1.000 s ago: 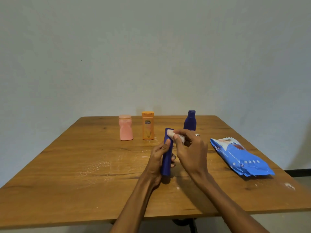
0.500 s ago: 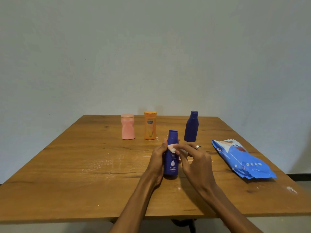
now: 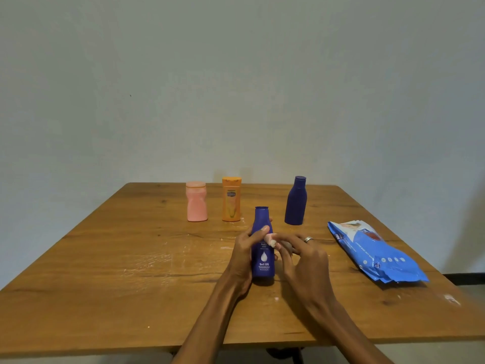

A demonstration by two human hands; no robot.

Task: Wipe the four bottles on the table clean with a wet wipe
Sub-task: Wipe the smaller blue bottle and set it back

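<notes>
The blue bottle [image 3: 263,248] stands upright on the wooden surface [image 3: 131,271], its long axis vertical, cap at the top and its printed label facing the camera. It sits near the middle of the surface, closer to the person than the other three bottles.

The left hand [image 3: 245,254] wraps around the bottle's left side from behind, thumb lying across the front just below the shoulder, so this hand is grasping the bottle. The forearm reaches in from the lower edge of the view, angled up and to the right.

The right hand [image 3: 301,256] is just to the right of the bottle, palm turned down, fingers curled, a ring on one finger. Its fingertips pinch a small bunched wet wipe [image 3: 271,239] against the bottle's right side at about the height of the left thumb. That forearm comes in from the lower right.

Further back, a pink bottle [image 3: 196,201] and an orange bottle [image 3: 231,198] stand upright side by side, close but apart. A dark blue bottle [image 3: 296,200] stands upright to their right, behind the hands. A blue pack of wipes [image 3: 375,254] lies flat on the surface, well to the right.
</notes>
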